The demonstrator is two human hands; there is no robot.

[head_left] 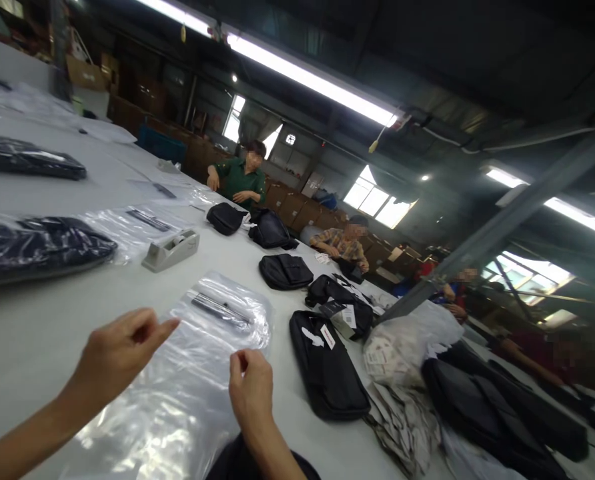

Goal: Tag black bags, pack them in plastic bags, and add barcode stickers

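Clear plastic bags (177,380) lie flat on the white table, shiny with reflections. My left hand (122,347) hovers over their left side, its fingers curled and the thumb pointing right; whether something small is between them cannot be made out. Above the right side of the plastic is my right hand (251,383), fingers bent toward the thumb, with any held thing hidden. Below it, a black item (232,460) shows at the bottom edge, partly behind my right forearm. To the right lies a black bag (325,367) with a white tag.
A tape dispenser (171,251) stands beyond the plastic. Plastic-wrapped black goods (37,247) are at the left. More black bags (286,271) line the table's far side, where a person in green (245,180) works. A white plastic sack (407,340) and a slanted metal post (497,233) are at the right.
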